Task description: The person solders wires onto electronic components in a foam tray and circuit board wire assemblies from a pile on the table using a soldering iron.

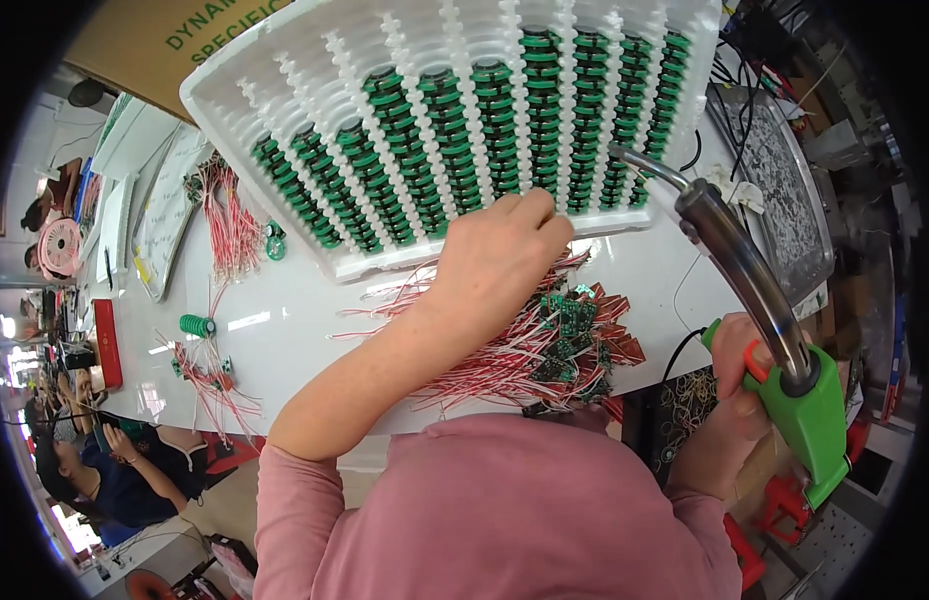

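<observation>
So the left hand (pixel 504 250) is curled palm-down at the near edge of a white moulded tray (pixel 314 85), fingertips hidden, can't tell if it's pinching anything. Meanwhile the right hand (pixel 736 362) is wrapped round a green-handled tool with a long bent metal tube (pixel 752 280), off to the side, tip towards the tray. Round green parts (pixel 446 130) fill the right columns more than the left, which have bare slots. Plenty left, I'd guess: a loose pile of green circuit boards with red-and-white wires (pixel 569 325) sits on the white worktop (pixel 294 340), under that bent left forearm.
</observation>
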Demonstrator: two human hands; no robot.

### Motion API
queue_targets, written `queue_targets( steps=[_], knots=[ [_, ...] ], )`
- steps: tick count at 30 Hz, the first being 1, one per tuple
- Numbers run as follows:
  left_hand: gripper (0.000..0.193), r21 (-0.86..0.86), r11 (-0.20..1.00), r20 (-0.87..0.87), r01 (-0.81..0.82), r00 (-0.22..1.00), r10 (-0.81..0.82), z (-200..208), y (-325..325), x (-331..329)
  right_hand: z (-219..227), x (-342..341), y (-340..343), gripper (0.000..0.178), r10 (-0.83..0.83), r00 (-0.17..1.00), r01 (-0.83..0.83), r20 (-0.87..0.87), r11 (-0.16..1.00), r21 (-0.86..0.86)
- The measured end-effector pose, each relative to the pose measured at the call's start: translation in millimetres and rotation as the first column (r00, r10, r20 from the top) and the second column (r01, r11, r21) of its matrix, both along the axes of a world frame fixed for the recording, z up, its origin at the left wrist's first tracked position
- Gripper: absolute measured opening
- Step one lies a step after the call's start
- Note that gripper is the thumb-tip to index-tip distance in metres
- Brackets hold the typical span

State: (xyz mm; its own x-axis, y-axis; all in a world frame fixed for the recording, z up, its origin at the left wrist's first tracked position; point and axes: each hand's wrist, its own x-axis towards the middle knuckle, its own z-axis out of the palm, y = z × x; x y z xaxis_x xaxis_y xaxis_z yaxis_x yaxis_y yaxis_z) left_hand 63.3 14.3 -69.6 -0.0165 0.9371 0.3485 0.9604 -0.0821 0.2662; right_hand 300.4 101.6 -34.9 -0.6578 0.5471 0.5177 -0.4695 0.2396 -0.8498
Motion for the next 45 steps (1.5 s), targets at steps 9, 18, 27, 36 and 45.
queue_targets(
  steps=[9,18,27,36,45],
  knots=[
    [0.012,0.618,0.643,0.689,-0.452,0.706,-0.166,79.2,-78.0,-18.9,12.4,-9.8,-8.3,0.041,-0.102,0.995,0.101,-0.001,0.991,0.082],
    [0.018,0.227,0.974,0.973,-0.029,0.04,-0.225,64.6,-51.7,37.9,34.2,-38.3,-34.3,0.035,-0.391,0.816,0.33,0.425,0.92,0.212],
    [0.031,0.346,0.936,0.924,0.068,0.148,-0.352,73.5,-32.0,55.9,70.9,-47.0,-39.2,0.019,-0.428,0.856,0.396,0.289,0.903,0.166],
    [0.023,0.067,0.996,0.74,0.066,0.666,-0.094,42.2,-62.5,22.6,66.2,-38.5,-14.2,0.036,-0.59,0.807,0.585,0.004,0.801,0.122],
    [0.016,0.072,0.991,0.683,-0.117,0.73,0.036,31.8,-80.6,-2.9,53.6,-41.9,-11.0,0.038,-0.717,0.697,0.709,-0.001,0.69,0.146]
  ],
)
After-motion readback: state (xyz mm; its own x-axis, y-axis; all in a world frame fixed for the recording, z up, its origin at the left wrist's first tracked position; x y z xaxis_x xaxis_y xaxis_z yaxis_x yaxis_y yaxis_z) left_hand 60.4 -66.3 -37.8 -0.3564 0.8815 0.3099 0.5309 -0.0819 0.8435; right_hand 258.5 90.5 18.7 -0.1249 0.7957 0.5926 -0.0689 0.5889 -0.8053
